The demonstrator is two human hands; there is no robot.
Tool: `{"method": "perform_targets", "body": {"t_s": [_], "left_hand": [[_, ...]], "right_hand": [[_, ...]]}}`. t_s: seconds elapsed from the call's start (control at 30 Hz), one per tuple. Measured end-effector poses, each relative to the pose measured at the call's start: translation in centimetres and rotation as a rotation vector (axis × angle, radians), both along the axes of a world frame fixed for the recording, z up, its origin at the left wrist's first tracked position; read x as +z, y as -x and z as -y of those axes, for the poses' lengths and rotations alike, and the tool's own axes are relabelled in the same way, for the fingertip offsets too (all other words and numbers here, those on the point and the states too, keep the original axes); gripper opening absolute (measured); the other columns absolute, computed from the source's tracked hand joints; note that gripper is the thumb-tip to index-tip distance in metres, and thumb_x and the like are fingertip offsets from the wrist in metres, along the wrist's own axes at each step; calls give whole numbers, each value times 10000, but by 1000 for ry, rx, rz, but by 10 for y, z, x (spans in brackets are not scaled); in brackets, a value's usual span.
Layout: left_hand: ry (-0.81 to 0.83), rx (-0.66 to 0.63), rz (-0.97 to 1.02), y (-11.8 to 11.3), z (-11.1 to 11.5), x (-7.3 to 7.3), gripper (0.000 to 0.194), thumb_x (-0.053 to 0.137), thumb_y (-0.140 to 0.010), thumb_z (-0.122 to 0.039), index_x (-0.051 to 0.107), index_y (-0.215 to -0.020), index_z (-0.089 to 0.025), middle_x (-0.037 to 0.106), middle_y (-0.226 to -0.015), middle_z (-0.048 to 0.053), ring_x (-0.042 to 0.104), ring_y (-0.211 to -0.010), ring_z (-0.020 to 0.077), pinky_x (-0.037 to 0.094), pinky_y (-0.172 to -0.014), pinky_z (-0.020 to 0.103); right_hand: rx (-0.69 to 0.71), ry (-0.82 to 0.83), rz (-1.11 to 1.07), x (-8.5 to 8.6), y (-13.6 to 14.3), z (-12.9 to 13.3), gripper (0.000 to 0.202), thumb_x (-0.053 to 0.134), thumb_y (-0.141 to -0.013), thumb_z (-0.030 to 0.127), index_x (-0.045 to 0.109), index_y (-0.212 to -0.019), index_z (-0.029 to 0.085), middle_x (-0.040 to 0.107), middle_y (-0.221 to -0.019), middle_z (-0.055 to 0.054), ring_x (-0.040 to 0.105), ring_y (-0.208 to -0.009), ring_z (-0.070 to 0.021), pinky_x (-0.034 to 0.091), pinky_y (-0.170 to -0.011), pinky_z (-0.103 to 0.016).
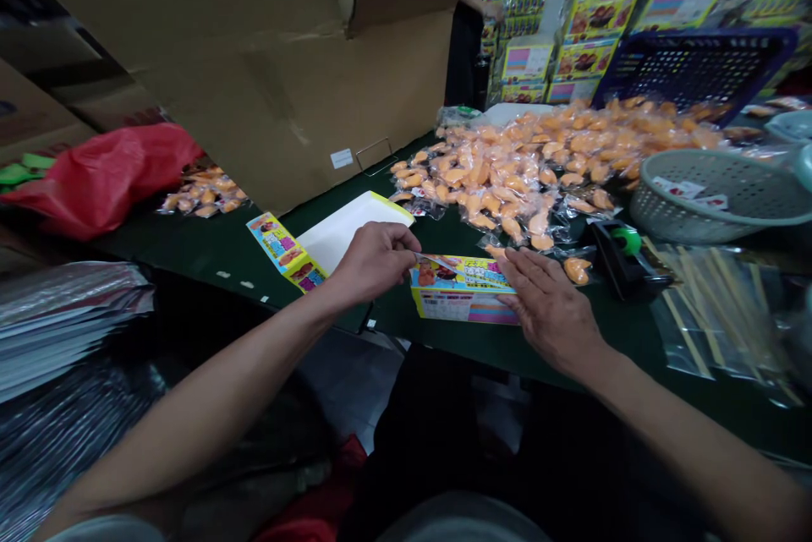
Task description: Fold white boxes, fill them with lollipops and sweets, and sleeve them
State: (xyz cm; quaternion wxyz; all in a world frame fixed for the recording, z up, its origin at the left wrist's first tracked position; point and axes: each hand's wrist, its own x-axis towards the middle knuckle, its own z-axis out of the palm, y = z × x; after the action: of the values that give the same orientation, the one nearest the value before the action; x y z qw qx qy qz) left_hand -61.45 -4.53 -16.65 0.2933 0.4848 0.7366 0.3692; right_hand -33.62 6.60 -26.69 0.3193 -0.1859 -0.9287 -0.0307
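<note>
A small printed cardboard box, yellow, blue and pink, lies at the front edge of the dark green table. My left hand is at its left end, thumb and fingers pinched together on a thin pale strip that runs over the box top. Whether that strip is tape or part of the box, I cannot tell. Over the box's right end lies my right hand, its fingers along the top and thumb against the front face. Behind my left hand is an unfolded carton showing its white inside.
Orange pieces in clear wrappers are heaped behind the box. On the right are a tape dispenser, a grey-green basket and bagged sticks. A large cardboard box rises at the back. A person stands beyond.
</note>
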Motion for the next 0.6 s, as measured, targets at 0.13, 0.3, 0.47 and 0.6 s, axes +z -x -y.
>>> {"method": "perform_targets", "body": {"t_s": [0.13,0.3,0.47,0.6], "left_hand": [[-32,16,11,-2,0,-2,141,623,-722,-181,706,-836,-170,618,-593,-18,546,-496,119,353,-473,232],[-118,-99,-199,4,3,-5,150,613,-740,-180,733,-830,-175,561,-575,-41,445,-508,91,277,-482,231],[-132,-128,-232,5,3,0,157,606,-743,-179,736,-830,-173,549,-574,-46,428,-516,91,271,-489,236],[-116,-127,-251,3,3,2,160,598,-743,-172,737,-822,-171,537,-568,-50,419,-516,90,267,-489,236]], "right_hand": [[-2,3,-2,0,0,0,508,608,-1066,265,517,-1548,132,544,-1575,-134,469,-1451,-345,527,-1166,-534],[4,10,-2,-2,0,-1,516,611,-1065,256,507,-1556,136,533,-1585,-138,465,-1450,-345,534,-1160,-539],[5,10,-7,-2,0,0,591,607,-1066,258,425,-1625,194,527,-1589,-133,463,-1451,-355,550,-1132,-572],[16,31,-4,-1,0,0,609,612,-1062,243,407,-1634,198,517,-1598,-131,448,-1465,-346,537,-1152,-568]]}}
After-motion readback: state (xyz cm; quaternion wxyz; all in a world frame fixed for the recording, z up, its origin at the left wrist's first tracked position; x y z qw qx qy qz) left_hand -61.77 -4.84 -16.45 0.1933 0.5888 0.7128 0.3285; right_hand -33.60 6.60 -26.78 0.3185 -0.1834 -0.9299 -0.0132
